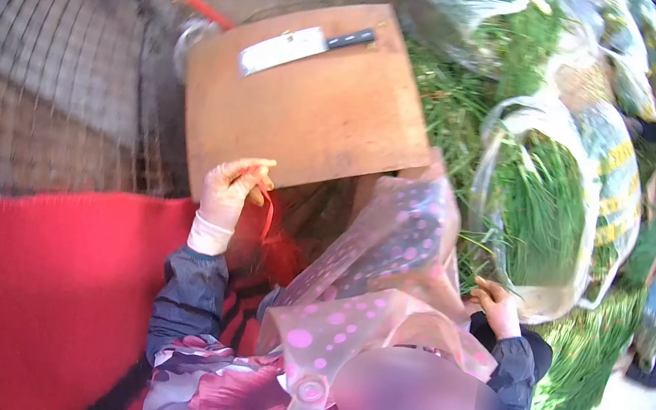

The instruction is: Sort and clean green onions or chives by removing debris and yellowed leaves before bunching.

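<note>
My left hand (230, 193), in a pale thin glove, is raised beside the near left edge of a wooden board (315, 118). Its thumb and fingers pinch a thin red strip (268, 217) that hangs down toward a red tangle of the same colour. At the right, my right hand (497, 307) is closed at the lower edge of a clear plastic bag packed with long green stalks (543, 212). Its fingertips pinch thin green stalks, though the ends between them are small and partly hidden. A cleaver (283, 49) with a black handle lies on the board.
Black wire mesh (50, 79) stands at the left above a red cloth (55, 274). More bagged greens (530, 44) and loose stalks (587, 371) fill the right side. A dotted transparent apron (371, 254) covers my lap. Parts of other people show at the far right.
</note>
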`<state>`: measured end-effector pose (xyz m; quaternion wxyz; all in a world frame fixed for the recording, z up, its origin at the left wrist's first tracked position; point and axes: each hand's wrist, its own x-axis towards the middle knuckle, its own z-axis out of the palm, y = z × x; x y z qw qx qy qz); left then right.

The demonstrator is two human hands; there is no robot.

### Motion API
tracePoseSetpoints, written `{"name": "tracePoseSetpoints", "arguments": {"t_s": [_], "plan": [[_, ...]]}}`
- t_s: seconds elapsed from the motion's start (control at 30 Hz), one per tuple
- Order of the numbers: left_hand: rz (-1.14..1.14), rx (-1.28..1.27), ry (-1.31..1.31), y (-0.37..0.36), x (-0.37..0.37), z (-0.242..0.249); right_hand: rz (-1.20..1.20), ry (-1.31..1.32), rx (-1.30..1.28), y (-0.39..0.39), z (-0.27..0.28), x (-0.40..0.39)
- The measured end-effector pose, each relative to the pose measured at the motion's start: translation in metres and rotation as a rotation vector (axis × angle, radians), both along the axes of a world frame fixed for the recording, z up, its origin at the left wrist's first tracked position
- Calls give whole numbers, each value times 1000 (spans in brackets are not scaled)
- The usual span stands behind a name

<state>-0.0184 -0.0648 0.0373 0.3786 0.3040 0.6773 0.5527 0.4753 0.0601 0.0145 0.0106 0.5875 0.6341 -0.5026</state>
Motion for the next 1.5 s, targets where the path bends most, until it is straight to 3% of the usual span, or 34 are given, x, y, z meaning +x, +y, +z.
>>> {"name": "tracePoseSetpoints", "arguments": {"t_s": [0.07, 0.17, 0.2, 0.23, 0.3, 0.33, 0.37, 0.4, 0.43, 0.5, 0.57, 0.67, 0.73, 0.77, 0.83, 0.9, 0.93, 1.0, 1.1, 1.17, 1.23, 1.3, 1.37, 1.43, 1.5], "plan": [[-9, -83, 44, 52, -10, -25, 135, -99, 88, 8, 8, -13], [-12, -108, 48, 146, -35, -93, -22, 35, 317, 33, -22, 14], [-47, -88, 305, 173, -36, -102, -58, -45, 367, 50, -22, 26], [-72, -166, 387, 189, -40, -104, -80, -134, 410, 65, -21, 34], [-14, 12, 564, 219, -89, -172, -48, -214, 727, 102, -20, 45], [0, -121, 483, 226, -75, -138, 1, -287, 781, 123, -21, 46], [0, -166, 501, 233, -86, -141, 61, -344, 806, 145, -11, 35], [-11, -90, 746, 237, -84, -135, 114, -386, 816, 167, -15, 28], [10, -221, 655, 241, -81, -125, 173, -394, 830, 192, -19, 16], [-25, -228, 690, 236, -101, -140, 229, -492, 884, 224, -42, -4], [32, -111, 465, 218, -92, -131, 372, -686, 995, 246, -82, -12], [91, -209, 618, 185, -69, -103, 430, -794, 1075, 278, -138, 1], [117, -261, 946, 173, -50, -73, 406, -702, 951, 288, -97, -5], [116, -272, 949, 181, -31, -56, 382, -622, 839, 295, -77, -8], [-53, -44, 1023, 219, 26, -20, 312, -555, 892, 318, -74, -5], [-391, 156, 627, 265, 108, 7, 339, -485, 1021, 341, -88, 1], [-517, 173, 883, 295, 148, 6, 316, -497, 844, 349, -95, 0], [-1035, 390, 853, 348, 197, -22, 246, -448, 823, 351, -105, -1], [-1461, 292, 1101, 408, 258, -84, 152, -405, 755, 346, -109, 9], [-1316, 14, 1565, 442, 272, -118, 103, -568, 681, 349, -114, 12], [-993, -15, 1573, 473, 257, -146, 264, -706, 667, 340, -108, -10], [-955, -99, 1480, 488, 243, -154, 316, -755, 731, 320, -112, -23], [-973, -192, 1555, 480, 239, -147, 326, -727, 602, 323, -110, -21], [-1078, -314, 1540, 468, 236, -141, 187, -575, 584, 344, -118, -3], [-1047, -265, 1446, 457, 235, -131, 180, -579, 624, 347, -119, -11]]}}
